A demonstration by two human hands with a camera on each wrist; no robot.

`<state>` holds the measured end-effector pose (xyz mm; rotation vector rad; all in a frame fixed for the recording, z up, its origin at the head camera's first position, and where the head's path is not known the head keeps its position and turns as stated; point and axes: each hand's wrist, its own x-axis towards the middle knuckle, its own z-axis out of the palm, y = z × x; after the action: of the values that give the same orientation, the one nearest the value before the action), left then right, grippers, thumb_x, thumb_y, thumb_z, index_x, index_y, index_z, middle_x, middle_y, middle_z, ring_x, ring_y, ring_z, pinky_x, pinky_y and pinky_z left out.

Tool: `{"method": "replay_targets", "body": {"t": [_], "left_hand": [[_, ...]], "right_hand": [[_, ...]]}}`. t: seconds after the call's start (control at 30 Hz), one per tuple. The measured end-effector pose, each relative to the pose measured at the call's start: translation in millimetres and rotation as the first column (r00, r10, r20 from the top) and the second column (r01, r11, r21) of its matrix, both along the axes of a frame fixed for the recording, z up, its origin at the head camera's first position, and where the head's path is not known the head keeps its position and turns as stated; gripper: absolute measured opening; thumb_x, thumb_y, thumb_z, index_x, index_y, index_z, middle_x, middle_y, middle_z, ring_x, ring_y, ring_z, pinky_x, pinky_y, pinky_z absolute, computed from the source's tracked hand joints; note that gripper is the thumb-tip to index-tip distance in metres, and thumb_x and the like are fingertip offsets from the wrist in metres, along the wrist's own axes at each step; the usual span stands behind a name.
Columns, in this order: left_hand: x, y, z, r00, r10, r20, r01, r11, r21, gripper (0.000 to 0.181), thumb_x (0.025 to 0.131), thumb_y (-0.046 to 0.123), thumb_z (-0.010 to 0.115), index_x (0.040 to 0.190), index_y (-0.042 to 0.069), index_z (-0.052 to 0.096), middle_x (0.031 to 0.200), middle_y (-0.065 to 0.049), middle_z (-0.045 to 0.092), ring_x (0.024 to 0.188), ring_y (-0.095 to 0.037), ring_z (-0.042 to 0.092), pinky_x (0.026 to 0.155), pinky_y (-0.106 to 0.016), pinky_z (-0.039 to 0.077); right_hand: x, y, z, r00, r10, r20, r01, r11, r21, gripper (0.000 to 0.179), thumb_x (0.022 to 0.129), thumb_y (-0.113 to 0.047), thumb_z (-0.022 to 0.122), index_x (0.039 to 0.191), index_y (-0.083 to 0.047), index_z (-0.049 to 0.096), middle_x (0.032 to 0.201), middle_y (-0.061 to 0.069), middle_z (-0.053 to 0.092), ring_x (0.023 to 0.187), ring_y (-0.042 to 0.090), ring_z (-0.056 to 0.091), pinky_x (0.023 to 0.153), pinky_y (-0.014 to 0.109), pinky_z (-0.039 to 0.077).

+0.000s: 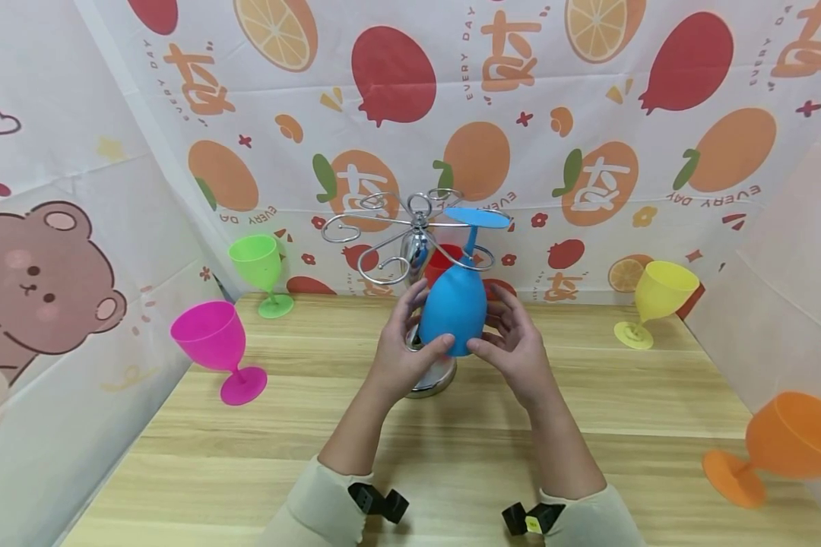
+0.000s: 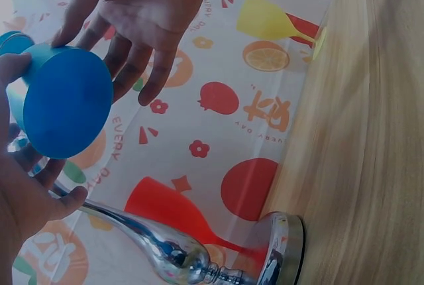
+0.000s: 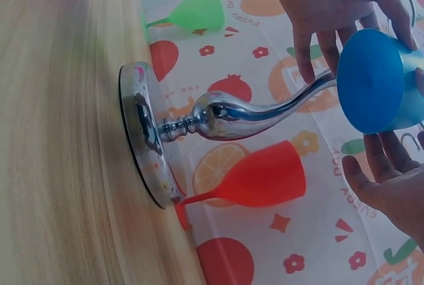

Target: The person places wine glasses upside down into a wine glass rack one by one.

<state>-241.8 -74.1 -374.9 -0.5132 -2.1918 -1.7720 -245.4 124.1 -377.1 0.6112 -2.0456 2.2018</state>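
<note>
An upside-down blue goblet (image 1: pixel 454 308) is held between both hands, its mouth facing down and its foot up. My left hand (image 1: pixel 410 346) holds the bowl from the left, thumb near the rim. From the right, my right hand (image 1: pixel 516 349) holds it, thumb at the rim and the other fingers spread behind. The goblet's stem runs up by a wire loop of a chrome goblet rack (image 1: pixel 419 220), with the foot above the loop. In the left wrist view the round mouth of the goblet (image 2: pixel 69 103) faces the camera. The rack's post is partly hidden behind the hands.
Upright on the wooden table (image 1: pixel 301 456) stand a green goblet (image 1: pixel 256 262) and a magenta goblet (image 1: pixel 212 338) at left, and a yellow goblet (image 1: pixel 660 292) at back right. A red goblet (image 3: pixel 265 175) stands behind the rack. An orange goblet (image 1: pixel 794 437) is at front right.
</note>
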Motion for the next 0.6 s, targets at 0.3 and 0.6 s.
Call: {"method": "replay_targets", "body": {"t": [0.3,0.6], "left_hand": [[-0.8,-0.8,-0.8,1.0,-0.009,-0.021,0.009,1.0,-0.008,0.081,0.083,0.032,0.078,0.151,0.028,0.033,0.15,0.002,0.044,0.137,-0.027,0.043,0.11,-0.058,0.038],[0.1,-0.1,0.2,1.0,0.0,-0.029,-0.001,1.0,-0.02,0.08,0.083,0.026,0.08,0.149,0.03,0.035,0.15,0.008,0.043,0.137,-0.027,0.043,0.108,-0.056,0.04]], "right_hand": [[1.4,-0.6,0.1,1.0,-0.005,-0.025,0.006,1.0,0.006,0.08,0.085,-0.007,0.075,0.151,-0.022,0.032,0.143,0.005,0.049,0.131,0.027,0.048,0.104,0.037,0.048],[0.6,0.6,-0.4,1.0,0.012,-0.026,-0.011,1.0,0.013,0.081,0.085,-0.005,0.074,0.151,-0.023,0.032,0.144,0.006,0.049,0.131,0.028,0.048,0.104,0.041,0.047]]}}
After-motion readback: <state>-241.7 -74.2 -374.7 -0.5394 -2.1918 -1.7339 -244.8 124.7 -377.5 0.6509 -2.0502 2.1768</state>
